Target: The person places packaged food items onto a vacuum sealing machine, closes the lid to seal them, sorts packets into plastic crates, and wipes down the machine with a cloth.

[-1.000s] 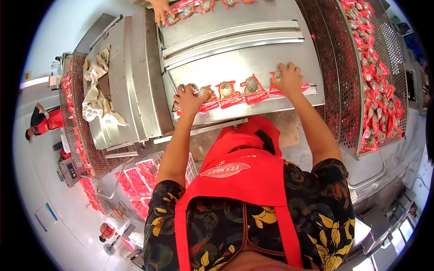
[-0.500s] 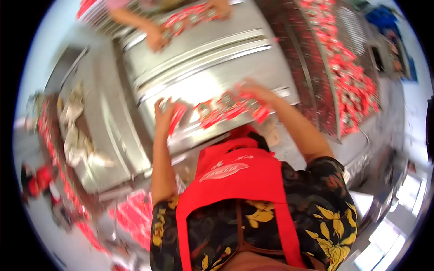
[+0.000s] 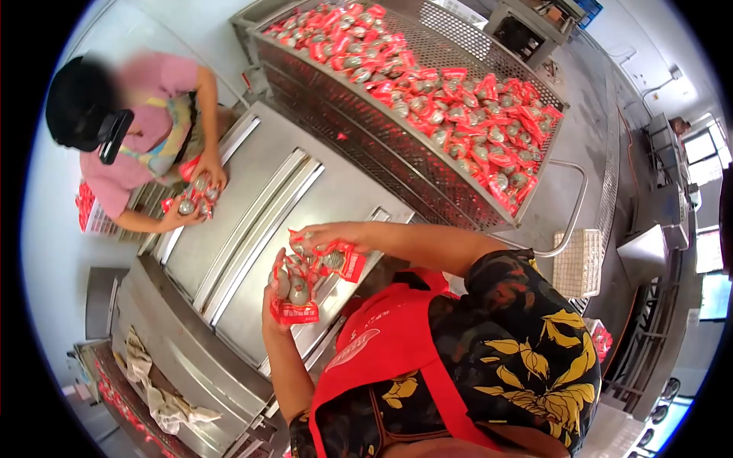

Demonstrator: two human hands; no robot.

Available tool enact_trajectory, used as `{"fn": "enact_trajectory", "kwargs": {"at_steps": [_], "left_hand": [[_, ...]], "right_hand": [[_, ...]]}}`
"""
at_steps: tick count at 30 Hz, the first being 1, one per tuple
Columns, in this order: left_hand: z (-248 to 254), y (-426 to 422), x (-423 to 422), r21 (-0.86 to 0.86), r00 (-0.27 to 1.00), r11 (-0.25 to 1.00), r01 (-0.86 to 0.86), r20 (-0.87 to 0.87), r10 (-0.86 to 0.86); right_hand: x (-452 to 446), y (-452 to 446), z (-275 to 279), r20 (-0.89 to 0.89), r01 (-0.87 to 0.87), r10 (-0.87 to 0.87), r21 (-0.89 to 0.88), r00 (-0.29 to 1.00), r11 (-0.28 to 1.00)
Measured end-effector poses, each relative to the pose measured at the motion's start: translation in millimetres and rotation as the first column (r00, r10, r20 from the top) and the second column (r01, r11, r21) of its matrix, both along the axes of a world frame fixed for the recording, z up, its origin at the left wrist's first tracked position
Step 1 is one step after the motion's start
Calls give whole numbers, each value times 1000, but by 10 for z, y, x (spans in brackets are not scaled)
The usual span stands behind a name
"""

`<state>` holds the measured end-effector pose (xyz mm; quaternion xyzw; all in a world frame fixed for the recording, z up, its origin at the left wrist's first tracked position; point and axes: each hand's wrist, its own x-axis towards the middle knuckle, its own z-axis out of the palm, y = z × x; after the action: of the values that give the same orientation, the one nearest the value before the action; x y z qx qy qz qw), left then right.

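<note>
Several red and clear packets with round grey-green contents [image 3: 299, 292] are bunched between my two hands, above the near edge of the steel machine top [image 3: 252, 294]. My left hand [image 3: 273, 299] is closed around the left side of the bunch. From the right, my right hand [image 3: 324, 235] grips the upper packets, with one packet [image 3: 347, 261] hanging below its fingers. Some of my fingertips are hidden behind the packets.
A co-worker in a pink shirt [image 3: 145, 84] holds similar packets [image 3: 200, 192] across the machine. Behind stands a perforated metal cart [image 3: 366, 114] heaped with packets. A beige cloth [image 3: 153, 385] lies at lower left; a white basket [image 3: 578, 263] stands at right.
The view has turned toward the cart. My hands have gathered the row of packets off the steel surface and come close together. The co-worker has gathered packets too.
</note>
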<state>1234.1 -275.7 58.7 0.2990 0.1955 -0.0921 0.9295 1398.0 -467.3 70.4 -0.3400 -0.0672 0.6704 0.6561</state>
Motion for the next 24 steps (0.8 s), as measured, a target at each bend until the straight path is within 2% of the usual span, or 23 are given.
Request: {"fn": "enact_trajectory", "kwargs": {"at_steps": [2,3,4,5,6,7,8,9,11,12,13,14,16,17,19,20,22,24], "left_hand": [[273,-359,410,-64,984,996,68,171,-56],[400,-584,590,-109,981,993,50,191,-28],[430,-808,762,-104,980,993,61,197,-40],[452,-1027,938,-172,972,984,54,234,-13],[479,-1226,1098,-238,964,970,48,265,18],[532,-1385,1195,-227,970,973,51,242,5],[527,-1536,1284,-218,972,975,50,235,3],[500,-1665,1357,-169,979,984,63,202,-28],[457,-1920,1507,-39,987,995,88,140,-82],[504,-2049,1581,-24,989,997,76,128,-72],[578,-2190,1654,64,995,996,67,69,-71],[654,-2312,1699,154,998,986,60,5,-62],[811,-2534,1863,335,996,938,89,-28,-84],[853,-2582,1951,415,992,901,123,-26,-123],[962,-2712,2171,544,983,822,168,-29,-182],[1055,-2809,2310,594,979,784,181,-31,-203],[1144,-3004,2625,636,957,740,220,6,-289],[987,-3084,2984,757,925,600,259,-14,-381]], "right_hand": [[363,-486,258,263,83,-120,148,957,985],[502,-769,487,254,164,-200,155,946,974],[769,-1105,508,466,180,-260,209,846,961],[1012,-1459,663,561,314,-386,225,733,922],[1361,-1876,720,625,316,-347,166,699,934],[1721,-2264,675,817,401,-311,108,486,910],[2062,-2668,634,928,522,-319,178,194,834],[2477,-3082,382,954,602,-174,290,-244,744],[3021,-3824,91,970,861,185,44,-159,507],[3294,-4151,-161,927,863,315,16,-201,504],[3518,-4377,-383,867,865,435,-9,-243,502],[3617,-4462,-418,879,855,413,-12,-238,519],[3721,-4539,-480,749,879,661,-347,49,327],[3837,-4589,-621,764,868,644,-354,53,348],[4081,-4673,-881,516,850,844,-503,149,157],[4119,-4663,-902,527,842,836,-512,152,170],[4145,-4684,-768,461,745,865,-644,200,171],[4083,-4716,-632,466,727,872,-649,147,225]]}}
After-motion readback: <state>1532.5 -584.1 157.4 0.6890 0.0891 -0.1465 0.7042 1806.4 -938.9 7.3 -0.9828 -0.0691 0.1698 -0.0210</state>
